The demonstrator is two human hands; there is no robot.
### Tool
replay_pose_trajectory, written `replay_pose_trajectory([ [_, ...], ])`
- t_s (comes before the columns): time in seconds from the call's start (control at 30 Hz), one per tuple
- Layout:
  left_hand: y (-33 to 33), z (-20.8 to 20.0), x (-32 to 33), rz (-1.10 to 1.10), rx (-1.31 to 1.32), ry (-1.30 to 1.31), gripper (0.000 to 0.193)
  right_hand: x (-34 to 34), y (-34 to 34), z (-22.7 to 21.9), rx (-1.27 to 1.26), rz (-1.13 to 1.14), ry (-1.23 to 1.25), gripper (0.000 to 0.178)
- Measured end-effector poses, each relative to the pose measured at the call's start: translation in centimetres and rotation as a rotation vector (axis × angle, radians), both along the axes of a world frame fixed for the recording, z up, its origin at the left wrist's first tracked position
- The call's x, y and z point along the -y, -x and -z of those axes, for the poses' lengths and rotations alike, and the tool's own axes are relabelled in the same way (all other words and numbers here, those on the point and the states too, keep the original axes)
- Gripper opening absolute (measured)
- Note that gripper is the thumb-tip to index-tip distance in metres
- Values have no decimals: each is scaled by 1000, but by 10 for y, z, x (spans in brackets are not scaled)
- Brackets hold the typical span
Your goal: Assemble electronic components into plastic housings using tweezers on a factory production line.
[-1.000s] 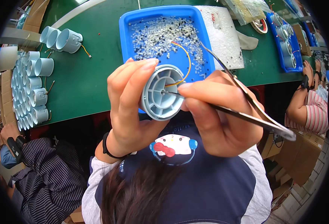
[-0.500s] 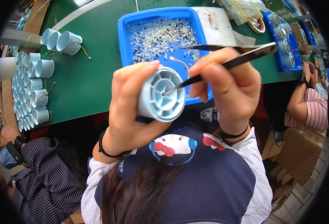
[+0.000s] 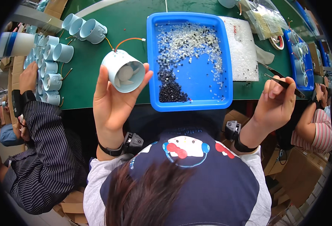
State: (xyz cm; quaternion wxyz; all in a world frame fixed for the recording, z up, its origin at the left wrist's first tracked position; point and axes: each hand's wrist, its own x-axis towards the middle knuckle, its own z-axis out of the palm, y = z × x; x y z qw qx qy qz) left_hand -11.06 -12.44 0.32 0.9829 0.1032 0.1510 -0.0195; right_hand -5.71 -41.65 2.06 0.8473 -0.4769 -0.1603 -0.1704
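Note:
My left hand (image 3: 115,103) grips a light-blue cylindrical fan housing (image 3: 123,71) above the table's near edge. The housing's open end is tilted toward me, showing a round hub and blades inside. From its far side trail orange and yellow wires (image 3: 130,39) with a small white plug. Off to the right, my right hand (image 3: 273,103) has its fingers closed on dark metal tweezers (image 3: 299,93), tips pointing up and left, apart from everything else. Between my hands lies a blue tray (image 3: 190,107) holding many tiny clear rings (image 3: 188,35) and black rings (image 3: 171,88).
White foam (image 3: 245,52) lies right of the tray, near a plastic bag (image 3: 265,22) and tape roll (image 3: 278,44). Another blue tray (image 3: 308,84) holds housings at far right. More housings (image 3: 93,32) stand at left, where a co-worker's hand (image 3: 28,79) reaches among them.
The tweezers have come out of the housing and moved right with my right hand. My left hand has moved left and turned the housing, so its open end and wires show.

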Motion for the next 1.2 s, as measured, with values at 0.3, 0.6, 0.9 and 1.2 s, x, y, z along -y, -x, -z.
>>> replay_pose_trajectory([
  [0.3,45,19,-37,-741,329,-1869,60,19,-1,12,-62,163,58,29],
  [0.6,24,18,-23,-254,31,-2025,67,37,-1,18,-70,225,52,27],
  [0.9,37,37,-10,-256,-25,-2180,64,44,1,24,-93,256,31,28],
  [1.2,23,4,-28,-305,45,-1528,67,49,4,27,-96,279,7,27],
])
